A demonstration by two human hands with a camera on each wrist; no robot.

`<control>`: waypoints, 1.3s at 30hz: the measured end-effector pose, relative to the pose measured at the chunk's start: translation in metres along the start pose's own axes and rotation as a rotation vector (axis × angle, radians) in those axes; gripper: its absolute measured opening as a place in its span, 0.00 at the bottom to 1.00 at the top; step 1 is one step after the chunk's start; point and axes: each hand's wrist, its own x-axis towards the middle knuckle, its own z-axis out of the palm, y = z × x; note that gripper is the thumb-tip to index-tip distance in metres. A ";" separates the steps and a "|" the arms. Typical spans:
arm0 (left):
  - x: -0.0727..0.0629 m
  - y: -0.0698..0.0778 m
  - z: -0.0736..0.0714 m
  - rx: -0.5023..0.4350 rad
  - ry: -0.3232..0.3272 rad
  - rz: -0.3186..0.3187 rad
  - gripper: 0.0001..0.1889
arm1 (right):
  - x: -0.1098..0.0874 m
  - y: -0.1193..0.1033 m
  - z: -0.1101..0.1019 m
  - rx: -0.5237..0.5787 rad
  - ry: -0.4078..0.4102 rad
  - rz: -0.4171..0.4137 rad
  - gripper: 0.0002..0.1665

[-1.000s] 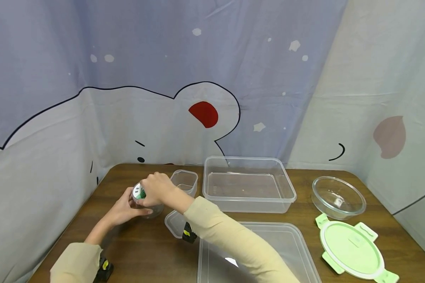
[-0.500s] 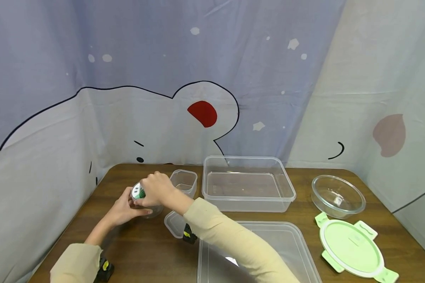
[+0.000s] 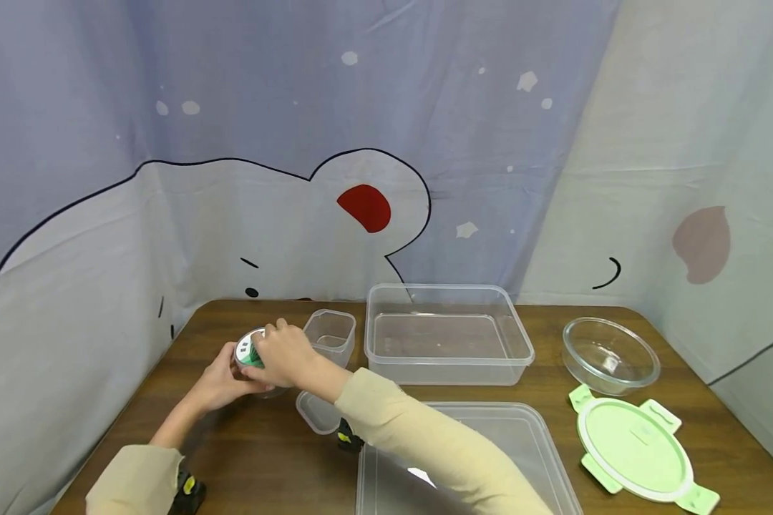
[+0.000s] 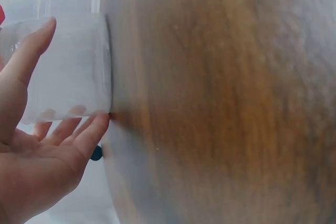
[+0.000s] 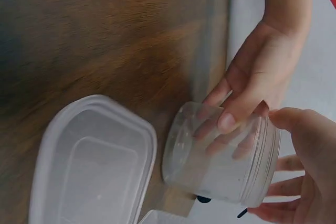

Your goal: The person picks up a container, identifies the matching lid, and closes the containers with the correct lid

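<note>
A clear, round plastic jar [image 5: 186,153] stands upright at the left of the table. Its screw lid [image 3: 245,350] carries a white and green label. My left hand [image 3: 219,383] grips the jar's body, thumb on the near side and fingers round the far side, as the left wrist view shows with the jar [image 4: 68,72] close by. From above, my right hand [image 3: 286,355] holds the lid by its rim with curled fingers, covering part of the label. In the right wrist view the jar's inside looks see-through, and the lid sits at its mouth.
Right of the jar are a small clear tub [image 3: 331,332] and its lid [image 3: 317,413]. A large clear box [image 3: 451,368] stands behind a big flat lid [image 3: 522,443] under my right forearm. Farther right lie a round glass bowl [image 3: 608,372] and a green clip lid [image 3: 638,450].
My right hand has turned a little on the lid, its fingers shifting so that more of the label shows. My left hand keeps its grip on the jar. The head view has shifted slightly.
</note>
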 end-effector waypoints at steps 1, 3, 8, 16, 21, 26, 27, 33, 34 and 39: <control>-0.001 0.001 -0.001 0.002 -0.002 -0.004 0.42 | -0.002 0.001 0.001 0.013 -0.010 -0.014 0.33; -0.003 0.002 -0.002 0.011 0.000 -0.021 0.44 | -0.004 0.004 0.003 0.061 -0.040 -0.032 0.34; -0.004 0.003 -0.005 0.034 0.016 -0.043 0.49 | -0.008 0.013 0.002 0.168 -0.098 -0.036 0.33; -0.007 -0.003 -0.009 0.049 0.058 -0.080 0.52 | -0.011 0.021 0.000 0.175 -0.080 -0.050 0.32; -0.010 -0.006 -0.013 0.069 0.092 -0.099 0.54 | -0.015 0.032 0.001 0.175 -0.050 -0.035 0.33; -0.013 -0.008 -0.014 0.078 0.148 -0.115 0.57 | -0.020 0.045 0.001 0.210 -0.027 -0.016 0.34; -0.014 -0.008 -0.014 0.082 0.164 -0.115 0.57 | -0.021 0.048 0.001 0.218 -0.026 -0.013 0.35; -0.021 -0.006 -0.013 0.116 0.287 -0.118 0.60 | -0.028 0.065 0.001 0.250 -0.036 0.015 0.38; -0.021 -0.004 -0.012 0.120 0.316 -0.122 0.61 | -0.029 0.068 0.001 0.253 -0.034 0.020 0.38; -0.027 0.013 -0.007 0.165 0.540 -0.065 0.59 | -0.033 0.084 0.003 0.258 -0.025 0.040 0.39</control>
